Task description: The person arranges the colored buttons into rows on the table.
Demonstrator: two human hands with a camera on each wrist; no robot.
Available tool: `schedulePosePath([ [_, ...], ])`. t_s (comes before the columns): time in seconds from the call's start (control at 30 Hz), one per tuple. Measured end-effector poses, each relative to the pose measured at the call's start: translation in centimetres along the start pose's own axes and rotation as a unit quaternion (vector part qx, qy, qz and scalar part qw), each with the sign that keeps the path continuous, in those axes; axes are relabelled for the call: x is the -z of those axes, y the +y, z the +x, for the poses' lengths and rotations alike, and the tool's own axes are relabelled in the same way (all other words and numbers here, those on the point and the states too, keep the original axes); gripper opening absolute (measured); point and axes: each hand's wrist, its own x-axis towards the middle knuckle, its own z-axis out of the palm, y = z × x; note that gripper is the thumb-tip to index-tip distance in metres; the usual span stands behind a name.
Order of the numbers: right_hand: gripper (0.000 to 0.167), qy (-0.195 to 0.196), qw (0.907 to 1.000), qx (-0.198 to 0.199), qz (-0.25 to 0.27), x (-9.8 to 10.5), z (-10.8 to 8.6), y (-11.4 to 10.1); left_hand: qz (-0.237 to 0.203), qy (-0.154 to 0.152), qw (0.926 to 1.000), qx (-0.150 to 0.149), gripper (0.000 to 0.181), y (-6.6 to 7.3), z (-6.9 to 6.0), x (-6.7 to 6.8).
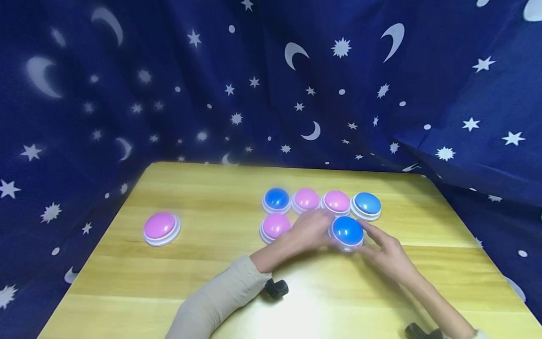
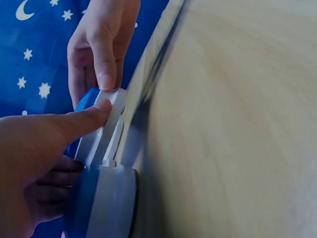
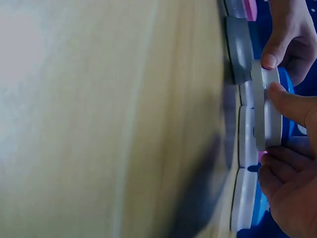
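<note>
A blue domed push button (image 1: 347, 230) with a white base is held between my two hands. In the right wrist view its white base (image 3: 268, 111) stands higher than the neighbouring bases, off the table. My left hand (image 1: 312, 229) grips its left side, the thumb (image 2: 89, 119) on the base rim. On the other side my right hand (image 1: 391, 258) holds it, with its thumb (image 3: 290, 104) on the base. A second blue button (image 2: 106, 203) sits beneath the left hand in the left wrist view; the head view hides it. Next to that hand is a pink button (image 1: 276, 226).
Behind the hands a row holds a blue button (image 1: 277, 199), two pink buttons (image 1: 306, 198) (image 1: 337, 201) and another blue button (image 1: 367, 204). A lone pink button (image 1: 160, 226) stands on the left of the wooden table (image 1: 203, 282). A starry blue cloth (image 1: 271, 94) hangs behind.
</note>
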Motion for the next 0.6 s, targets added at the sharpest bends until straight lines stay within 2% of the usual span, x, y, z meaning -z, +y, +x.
schedulePosePath([
  [0.17, 0.066, -0.001, 0.9999, 0.006, -0.010, -0.3, 0.6, 0.5, 0.064, 0.007, 0.9979, -0.003, 0.051, -0.2, 0.5, -0.2],
  [0.23, 0.066, -0.001, 0.9999, 0.005, -0.016, -0.4, 0.8, 0.6, 0.073, 0.007, 0.9973, -0.001, 0.053, -0.2, 0.6, -0.4],
  [0.43, 0.066, -0.003, 0.9997, -0.005, -0.025, -0.7, 0.8, 0.8, 0.090, 0.008, 0.9959, 0.001, 0.043, -0.3, 0.6, -1.1],
  [0.6, 0.066, 0.000, 0.9994, -0.011, -0.034, -0.8, 0.7, 1.0, 0.105, -0.002, 0.9945, 0.006, 0.044, -0.2, 0.7, -1.7],
])
